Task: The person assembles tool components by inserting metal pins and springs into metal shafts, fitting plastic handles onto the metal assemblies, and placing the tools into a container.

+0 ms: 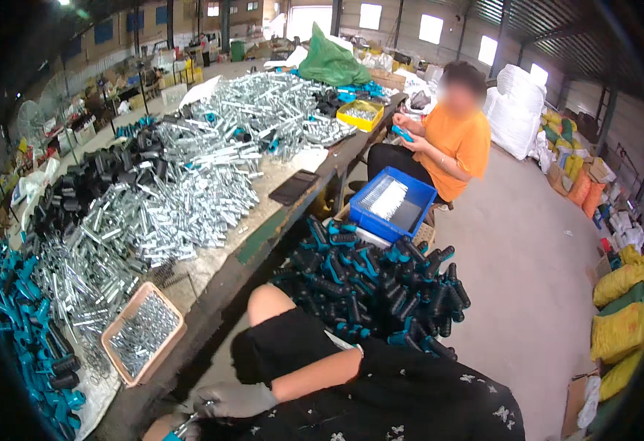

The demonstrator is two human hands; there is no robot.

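Note:
At the lower edge, my right hand (237,400), in a grey glove, has its fingers closed around a small shiny metal piece (185,424). My left hand (159,427) is bare and mostly cut off by the picture's rim. It curls beside a teal part (172,436) that sits against the metal piece; how the two join is too small to tell. Above my hands, on the bench edge, stands a pinkish tray (180,328) of small metal pins. Close to my knee is a heap of black and teal handles (381,283).
A long bench (259,239) carries piled metal tubes (190,191), black parts (90,173) and teal parts (24,316). A dark phone-like slab (293,187) lies near its edge. Beyond the handles are a blue crate (393,202) and a seated person in orange (454,140). Yellow sacks (622,331) line the right.

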